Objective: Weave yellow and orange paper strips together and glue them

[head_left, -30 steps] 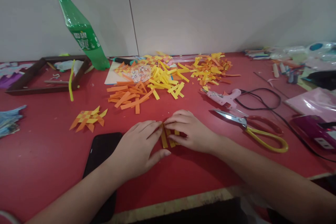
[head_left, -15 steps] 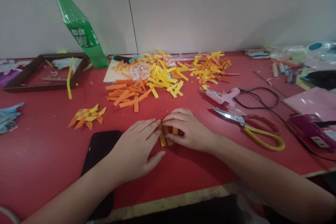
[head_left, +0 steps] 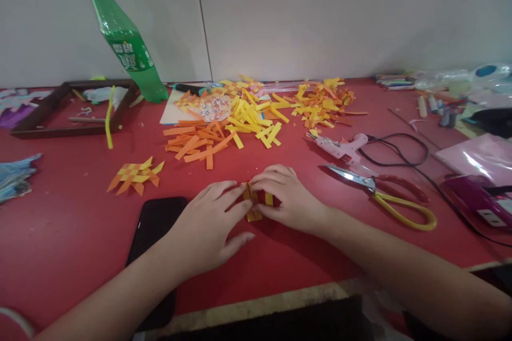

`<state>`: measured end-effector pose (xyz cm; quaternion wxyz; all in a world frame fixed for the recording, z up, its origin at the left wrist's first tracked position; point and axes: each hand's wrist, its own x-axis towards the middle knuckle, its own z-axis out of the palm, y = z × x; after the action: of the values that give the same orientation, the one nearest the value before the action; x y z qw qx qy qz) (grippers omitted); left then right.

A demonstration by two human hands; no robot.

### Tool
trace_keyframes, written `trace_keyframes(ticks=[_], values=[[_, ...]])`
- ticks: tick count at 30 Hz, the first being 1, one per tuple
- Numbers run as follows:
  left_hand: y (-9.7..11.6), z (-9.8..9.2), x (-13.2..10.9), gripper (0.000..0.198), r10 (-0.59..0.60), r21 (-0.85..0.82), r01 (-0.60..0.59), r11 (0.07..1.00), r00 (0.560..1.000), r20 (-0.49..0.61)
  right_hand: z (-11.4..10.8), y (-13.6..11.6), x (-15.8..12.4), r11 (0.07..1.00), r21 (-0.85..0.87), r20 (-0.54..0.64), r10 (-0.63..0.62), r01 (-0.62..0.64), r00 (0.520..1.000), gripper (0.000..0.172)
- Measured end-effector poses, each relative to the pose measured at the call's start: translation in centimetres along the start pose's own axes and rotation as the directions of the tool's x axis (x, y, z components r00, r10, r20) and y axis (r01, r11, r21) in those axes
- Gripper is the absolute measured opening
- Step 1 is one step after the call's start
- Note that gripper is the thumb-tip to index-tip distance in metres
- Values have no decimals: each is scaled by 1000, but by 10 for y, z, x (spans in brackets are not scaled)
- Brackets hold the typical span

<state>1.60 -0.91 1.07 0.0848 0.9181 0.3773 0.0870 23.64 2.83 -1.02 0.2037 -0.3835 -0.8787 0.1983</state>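
Observation:
Several yellow paper strips (head_left: 253, 215) lie side by side on the red table in front of me, partly covered by my fingers. My left hand (head_left: 216, 221) rests with its fingertips on the left strips, fingers stretched and thumb apart. From the other side my right hand (head_left: 288, 197) curls over the strips, thumb and fingers pressed onto them. Its fingers hide their upper ends. One more yellow strip (head_left: 269, 199) shows under the right hand. A woven orange-and-yellow paper fish (head_left: 136, 175) lies to the left, beyond the black phone (head_left: 158, 221).
Loose orange strips (head_left: 192, 141) and yellow strips (head_left: 248, 117) are heaped ahead. Scissors (head_left: 380, 194) and a pink glue gun (head_left: 340, 146) with a cord lie at right. A green bottle (head_left: 132, 53) stands behind a brown frame (head_left: 60, 133). The table's front edge (head_left: 280, 301) is close.
The yellow strips under my fingertips now sit closer together, with the gap between them narrowed. My hands stay in nearly the same place; the view has shifted slightly.

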Motion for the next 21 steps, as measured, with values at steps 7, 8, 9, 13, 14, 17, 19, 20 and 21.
trace_keyframes(ticks=[7,8,9,13,14,17,19,20,21], values=[[0,3,1,47,-27,-22,28,999,999,27,0,-3,-1,996,7,6,83,-83,997,36],[1,2,1,48,-37,-25,38,999,999,35,0,-4,-1,996,6,6,86,-86,996,37],[1,2,1,49,-44,-29,46,999,998,43,0,-4,-1,996,4,8,88,-88,996,39],[3,1,1,51,-53,-65,56,996,997,54,-1,-5,-1,996,-4,18,91,-91,996,48],[3,0,2,51,-53,-76,57,995,997,57,-1,-6,-1,996,-8,17,87,-87,996,50],[2,0,3,52,-59,-94,65,993,996,67,-2,-7,-2,998,-19,6,66,-66,998,55],[2,0,3,61,-63,-100,70,992,995,73,-3,-8,-2,999,-5,9,49,-49,999,56],[2,0,3,68,-62,-103,69,992,995,74,-4,-9,-3,999,8,14,41,-41,999,57],[3,0,3,76,-60,-106,68,992,995,73,-5,-9,-3,999,21,17,31,-32,999,57]])
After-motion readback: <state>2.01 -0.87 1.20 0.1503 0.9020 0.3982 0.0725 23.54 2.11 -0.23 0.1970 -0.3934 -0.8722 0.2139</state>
